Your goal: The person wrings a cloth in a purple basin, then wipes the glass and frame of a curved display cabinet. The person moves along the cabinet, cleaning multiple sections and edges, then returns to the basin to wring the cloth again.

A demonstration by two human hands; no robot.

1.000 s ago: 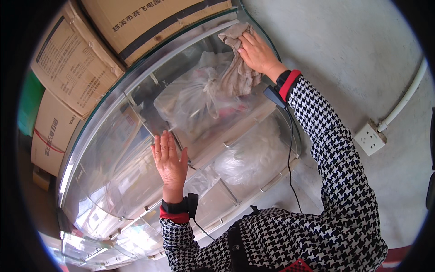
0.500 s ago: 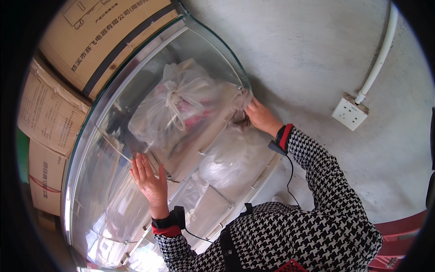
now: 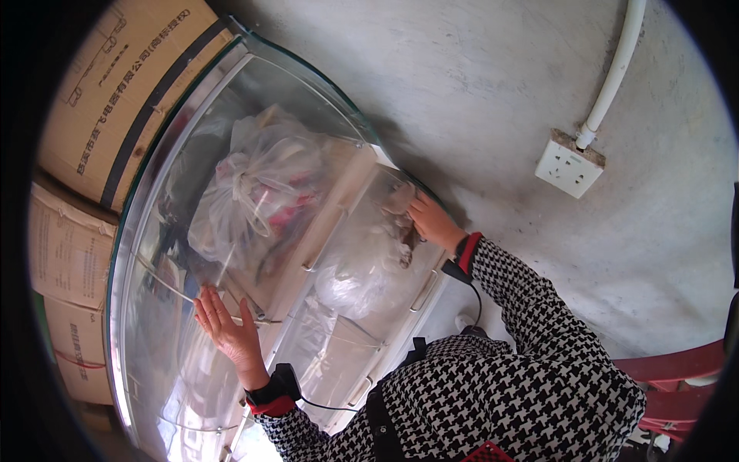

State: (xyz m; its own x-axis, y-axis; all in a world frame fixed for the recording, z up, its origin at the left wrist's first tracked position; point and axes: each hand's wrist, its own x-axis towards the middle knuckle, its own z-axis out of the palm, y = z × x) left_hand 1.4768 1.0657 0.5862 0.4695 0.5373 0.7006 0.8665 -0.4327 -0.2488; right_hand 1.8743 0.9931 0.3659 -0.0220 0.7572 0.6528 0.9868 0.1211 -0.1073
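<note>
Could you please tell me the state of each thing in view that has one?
left hand: open, fingers extended, at the curved glass
right hand: on the cloth, against the glass
cloth: bunched under the right hand
upper plastic bag: knotted
lower plastic bag: crumpled; tied or not, unclear
wall socket: nothing plugged in

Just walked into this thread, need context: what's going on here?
A person holds a grey-brown cloth in the right hand, against a curved glass case near its right edge. The left hand is open, palm toward the case, apparently resting on it. Inside the case is a tied plastic bag.
</note>
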